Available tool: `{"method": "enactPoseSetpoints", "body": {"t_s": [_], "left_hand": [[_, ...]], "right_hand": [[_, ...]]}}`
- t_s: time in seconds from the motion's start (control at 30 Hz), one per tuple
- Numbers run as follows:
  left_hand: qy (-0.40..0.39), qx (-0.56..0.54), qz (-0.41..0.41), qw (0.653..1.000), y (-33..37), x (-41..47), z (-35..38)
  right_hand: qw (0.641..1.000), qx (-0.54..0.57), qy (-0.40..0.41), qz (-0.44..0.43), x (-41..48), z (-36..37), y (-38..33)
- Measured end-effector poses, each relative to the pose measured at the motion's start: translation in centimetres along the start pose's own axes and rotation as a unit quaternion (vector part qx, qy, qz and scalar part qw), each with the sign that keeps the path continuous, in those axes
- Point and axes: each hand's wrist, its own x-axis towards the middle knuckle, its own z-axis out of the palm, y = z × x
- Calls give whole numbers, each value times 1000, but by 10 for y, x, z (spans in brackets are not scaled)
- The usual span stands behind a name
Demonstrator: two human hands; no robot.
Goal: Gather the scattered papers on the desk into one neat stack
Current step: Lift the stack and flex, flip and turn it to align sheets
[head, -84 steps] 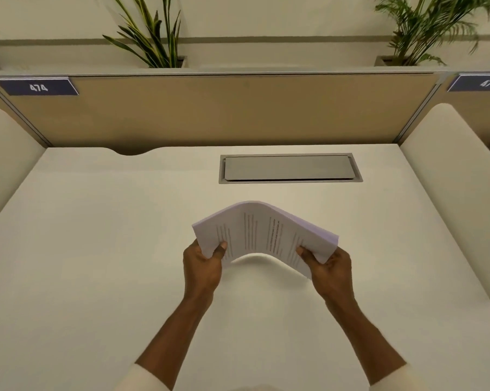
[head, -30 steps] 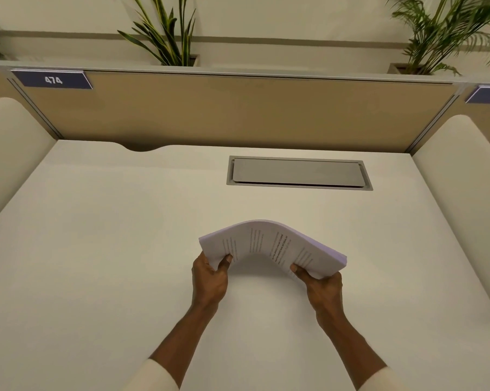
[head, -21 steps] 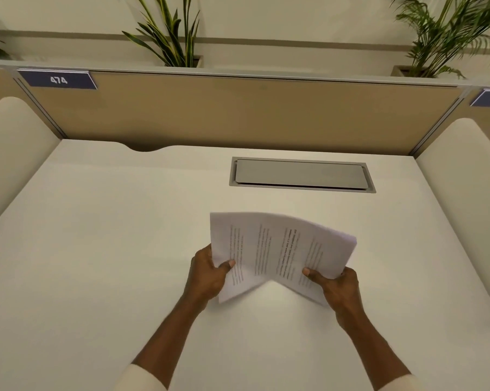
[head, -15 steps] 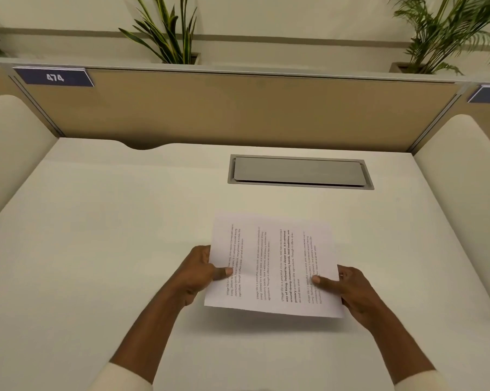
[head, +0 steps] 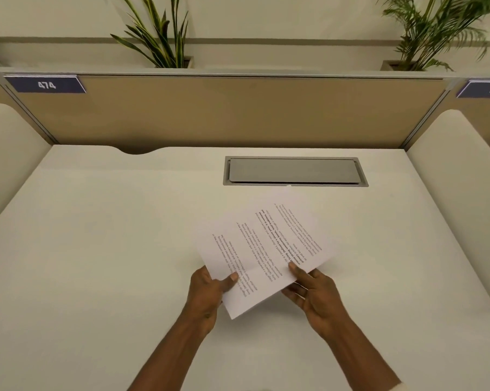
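Observation:
A stack of white printed papers (head: 266, 244) is held over the middle of the white desk (head: 97, 249), turned so its long side runs diagonally toward the far right. My left hand (head: 207, 294) pinches its near left edge with the thumb on top. My right hand (head: 314, 294) holds the near right edge, thumb pressed on the printed page. The sheets look aligned into one pile; whether the stack touches the desk I cannot tell.
A grey metal cable hatch (head: 294, 171) is set in the desk just beyond the papers. A tan divider panel (head: 238, 111) closes the back, with rounded white side screens (head: 10, 153) left and right. Potted plants (head: 159, 32) stand behind.
The stack, arched upward between both hands a second ago, was flattened and then rotated so its far corner points toward the hatch. Both hands kept their hold.

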Motion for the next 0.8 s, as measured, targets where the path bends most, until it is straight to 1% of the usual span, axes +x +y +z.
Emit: {"method": "enactPoseSetpoints", "body": {"t_s": [0.07,0.13,0.33,0.43,0.57,0.63,0.73,0.8], "left_hand": [[-7,-14,1,1000,-6,-5,7],[-16,-30,-3,999,-7,-9,10],[-53,-61,-46,996,10,0,-15],[-64,-19,-42,997,30,8,-32],[-135,113,-38,984,56,12,-41],[-162,158,-34,973,64,14,-34],[-205,189,-33,960,73,15,-16],[-226,185,-34,956,75,18,-7]], "right_hand": [[998,2,40,-44,1,11,7],[995,-8,56,-80,2,16,7],[984,-107,-18,-141,1,3,-24],[975,-173,-59,-123,-1,-14,-47],[957,-252,-113,-89,-2,-30,-74],[948,-278,-131,-77,-3,-32,-82],[935,-312,-157,-66,-3,-27,-88],[929,-325,-164,-69,-2,-23,-89]]}}
